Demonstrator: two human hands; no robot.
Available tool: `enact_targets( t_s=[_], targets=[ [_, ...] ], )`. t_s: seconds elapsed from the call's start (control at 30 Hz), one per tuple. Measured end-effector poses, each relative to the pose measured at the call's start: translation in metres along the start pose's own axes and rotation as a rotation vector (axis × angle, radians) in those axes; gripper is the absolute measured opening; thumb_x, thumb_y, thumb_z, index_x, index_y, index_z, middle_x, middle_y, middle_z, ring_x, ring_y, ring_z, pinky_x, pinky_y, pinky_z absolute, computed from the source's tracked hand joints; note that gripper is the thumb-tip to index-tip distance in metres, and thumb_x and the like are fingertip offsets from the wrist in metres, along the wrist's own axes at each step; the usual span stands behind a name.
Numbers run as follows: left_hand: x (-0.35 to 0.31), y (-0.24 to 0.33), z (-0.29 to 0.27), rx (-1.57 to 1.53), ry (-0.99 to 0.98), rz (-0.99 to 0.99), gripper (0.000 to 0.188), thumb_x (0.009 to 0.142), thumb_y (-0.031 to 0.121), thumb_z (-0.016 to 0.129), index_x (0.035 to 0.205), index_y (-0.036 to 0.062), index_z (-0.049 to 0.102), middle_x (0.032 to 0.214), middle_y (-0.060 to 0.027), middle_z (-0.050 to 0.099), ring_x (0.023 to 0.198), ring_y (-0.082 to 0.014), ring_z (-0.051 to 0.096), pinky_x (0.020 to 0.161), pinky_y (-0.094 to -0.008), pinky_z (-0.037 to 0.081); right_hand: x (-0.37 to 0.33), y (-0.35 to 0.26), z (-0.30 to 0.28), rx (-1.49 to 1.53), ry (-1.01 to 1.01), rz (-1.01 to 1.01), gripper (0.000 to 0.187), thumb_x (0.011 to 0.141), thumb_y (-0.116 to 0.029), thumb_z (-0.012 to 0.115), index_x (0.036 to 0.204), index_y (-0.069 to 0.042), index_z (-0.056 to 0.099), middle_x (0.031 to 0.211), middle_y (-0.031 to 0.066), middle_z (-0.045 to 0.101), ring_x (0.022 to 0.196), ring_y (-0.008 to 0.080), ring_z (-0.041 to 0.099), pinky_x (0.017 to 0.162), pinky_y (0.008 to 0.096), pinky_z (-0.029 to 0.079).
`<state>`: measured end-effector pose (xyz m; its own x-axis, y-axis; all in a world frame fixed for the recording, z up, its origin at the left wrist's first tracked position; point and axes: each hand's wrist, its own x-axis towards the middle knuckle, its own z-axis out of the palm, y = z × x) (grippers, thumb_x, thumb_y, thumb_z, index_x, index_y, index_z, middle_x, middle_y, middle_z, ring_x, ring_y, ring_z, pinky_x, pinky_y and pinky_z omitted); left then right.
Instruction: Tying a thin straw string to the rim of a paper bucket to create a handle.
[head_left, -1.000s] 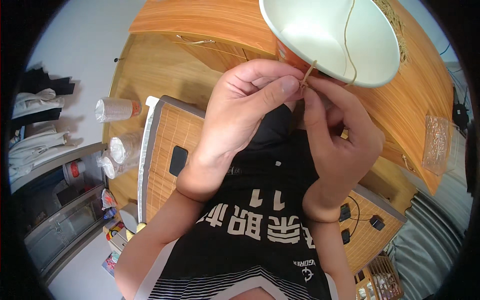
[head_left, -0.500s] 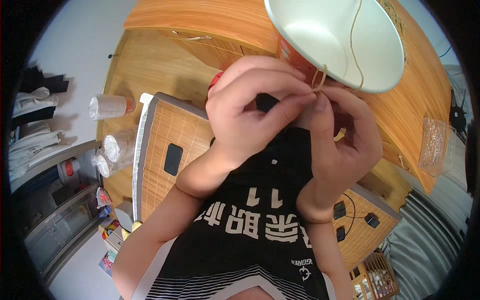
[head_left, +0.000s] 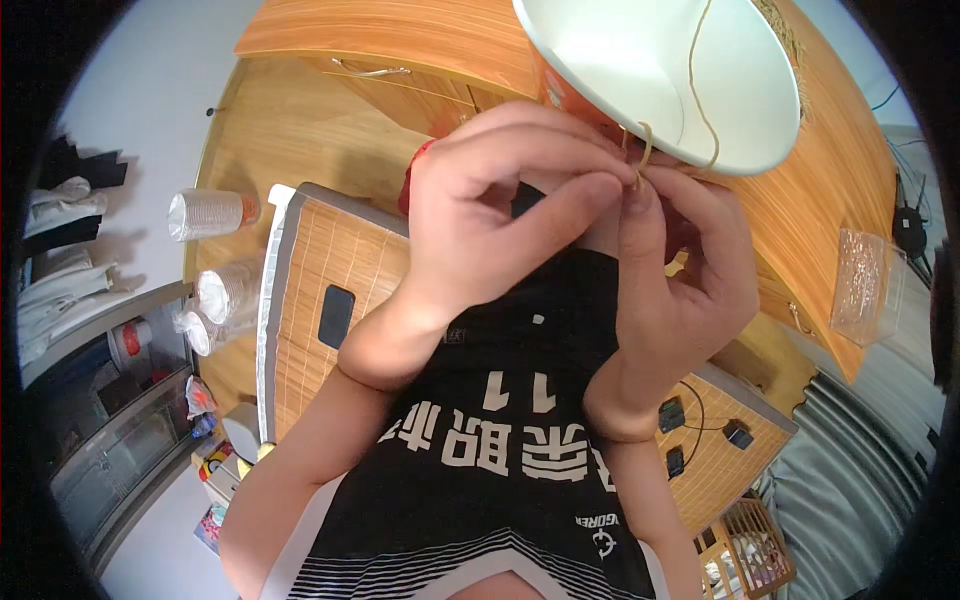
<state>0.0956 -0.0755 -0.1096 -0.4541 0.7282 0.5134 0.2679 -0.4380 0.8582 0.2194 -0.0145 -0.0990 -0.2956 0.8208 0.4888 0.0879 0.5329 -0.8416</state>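
Observation:
A large paper tub (head_left: 640,80), white inside and reddish outside, tilts toward me at the table edge. Thin tan twine (head_left: 692,75) runs down its inside wall and over the near rim. Just below that rim, a small loop of the twine (head_left: 647,148) stands up between my fingertips. My left hand (head_left: 520,205) pinches the twine with thumb and index finger. Beside it, my right hand (head_left: 690,250) is closed on the twine too, its thumb and index fingertips touching the left ones. The fingers cover the part where the strands meet.
The tub rests on a wooden table (head_left: 430,30) with drawers. A clear plastic box (head_left: 868,290) lies at its right edge. Wrapped stacks of cups (head_left: 210,215) stand on the floor at left. A phone (head_left: 337,316) lies on the bamboo mat (head_left: 300,370); black chargers (head_left: 738,433) are at right.
Both hands stay together at the twine, with slight finger shifts around the loop. The whole view has moved a little, so everything sits slightly further left.

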Motion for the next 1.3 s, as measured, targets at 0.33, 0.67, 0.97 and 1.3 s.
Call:
enact_targets(
  t_s=[0.33, 0.67, 0.97, 1.3],
  targets=[
    [0.006, -0.004, -0.002, -0.496, -0.037, -0.226, 0.021, 0.082, -0.010, 0.067, 0.102, -0.0046, 0.061, 0.094, -0.0093, 0.068, 0.086, -0.0107, 0.065, 0.078, -0.0212, 0.052, 0.004, 0.000, 0.001, 0.053, -0.004, -0.040, 0.012, 0.076, -0.002, 0.073, 0.086, -0.005, 0.070, 0.069, 0.0017, 0.058, 0.055, 0.0090, 0.049, 0.048, 0.0211, 0.037],
    [0.002, -0.007, -0.013, -0.301, -0.091, -0.088, 0.041, 0.076, -0.009, 0.071, 0.115, -0.0057, 0.059, 0.102, -0.0111, 0.067, 0.093, -0.0132, 0.065, 0.083, -0.0252, 0.052, 0.007, 0.003, 0.000, 0.080, -0.075, -0.001, 0.011, 0.077, -0.003, 0.072, 0.086, -0.006, 0.069, 0.070, 0.0020, 0.060, 0.056, 0.0098, 0.052, 0.050, 0.0217, 0.039],
    [0.019, 0.004, -0.019, -0.286, -0.215, -0.214, 0.034, 0.080, -0.008, 0.069, 0.112, -0.0053, 0.062, 0.094, -0.0079, 0.068, 0.089, -0.0116, 0.065, 0.080, -0.0234, 0.052, 0.018, -0.005, -0.009, -0.036, -0.132, -0.103, 0.012, 0.075, -0.001, 0.071, 0.086, -0.006, 0.068, 0.068, 0.0040, 0.059, 0.056, 0.0127, 0.053, 0.051, 0.0225, 0.043],
    [0.005, 0.002, 0.002, -0.320, -0.097, -0.318, 0.028, 0.081, -0.010, 0.066, 0.108, -0.0039, 0.060, 0.094, -0.0076, 0.068, 0.088, -0.0088, 0.064, 0.080, -0.0218, 0.052, 0.004, 0.006, -0.005, -0.022, 0.001, -0.045, 0.010, 0.078, -0.003, 0.071, 0.087, -0.007, 0.068, 0.071, 0.0026, 0.062, 0.056, 0.0095, 0.054, 0.050, 0.0209, 0.042]
  ],
)
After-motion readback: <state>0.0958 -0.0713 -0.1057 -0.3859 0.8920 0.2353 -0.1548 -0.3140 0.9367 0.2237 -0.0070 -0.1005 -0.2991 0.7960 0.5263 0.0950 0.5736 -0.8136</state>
